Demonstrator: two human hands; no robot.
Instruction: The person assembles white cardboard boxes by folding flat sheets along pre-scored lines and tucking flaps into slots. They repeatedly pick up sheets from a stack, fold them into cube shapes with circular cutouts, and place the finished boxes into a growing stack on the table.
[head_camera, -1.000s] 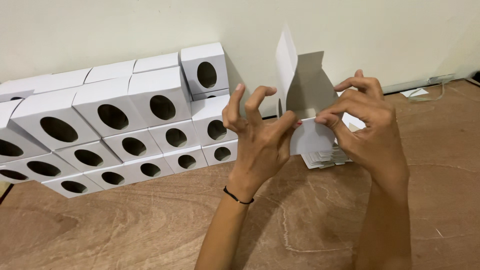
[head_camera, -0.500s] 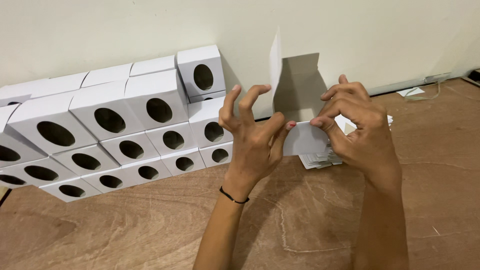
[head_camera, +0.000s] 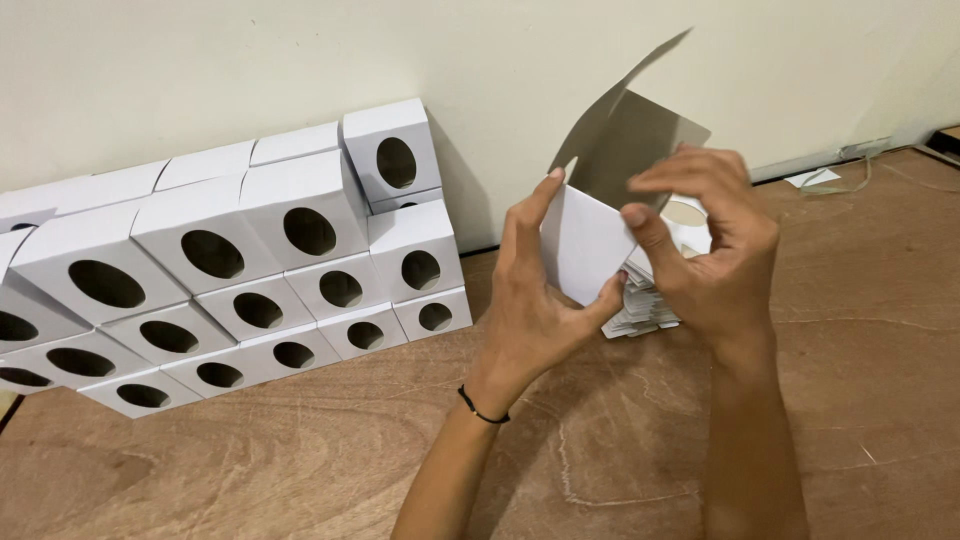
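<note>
Head view: big wall of finished white boxes with oval holes (head_camera: 250, 270) sits off to the left of the left hand (head_camera: 535, 300). Both hands now pinch the half-folded box (head_camera: 590, 235). Compared with a second ago it's turned, white panel facing the camera. Right hand (head_camera: 710, 250) grips its upper edge; flat blanks (head_camera: 650, 305) lie just behind.
</note>
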